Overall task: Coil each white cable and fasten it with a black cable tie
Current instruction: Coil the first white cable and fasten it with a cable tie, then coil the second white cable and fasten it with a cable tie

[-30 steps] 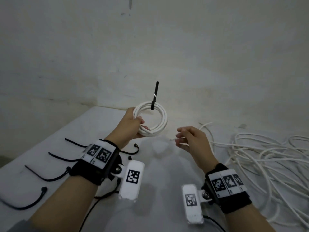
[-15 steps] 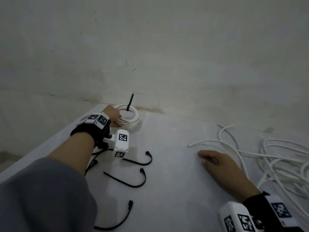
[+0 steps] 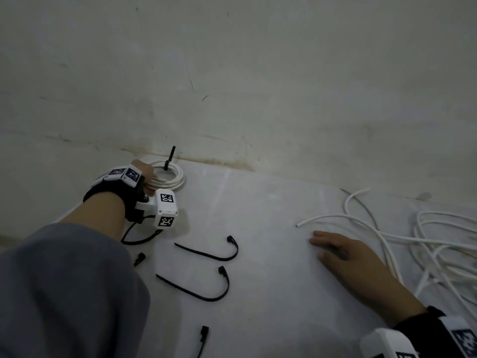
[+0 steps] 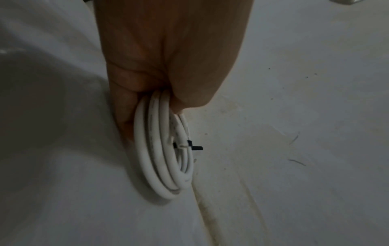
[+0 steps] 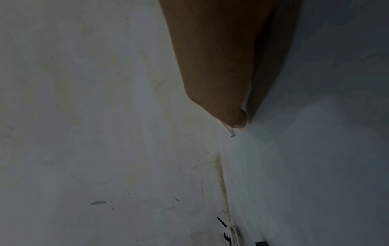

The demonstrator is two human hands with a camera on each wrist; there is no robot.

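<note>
coiled cable (image 3: 169, 178) partly hidden behind left hand (image 3: 145, 171), fingers unseen.

A grey sleeve (image 3: 64, 293) covers the left upper arm. Both wrists wear black straps (image 3: 116, 195) carrying white camera modules (image 3: 166, 208) with black-and-white square markers (image 3: 166, 198).

No words, numbers or brand names can be read anywhere. The only signs are black-and-white square code markers on the left wrist camera (image 3: 166, 207) and the wristbands (image 3: 129, 174), which carry no letters.
</note>
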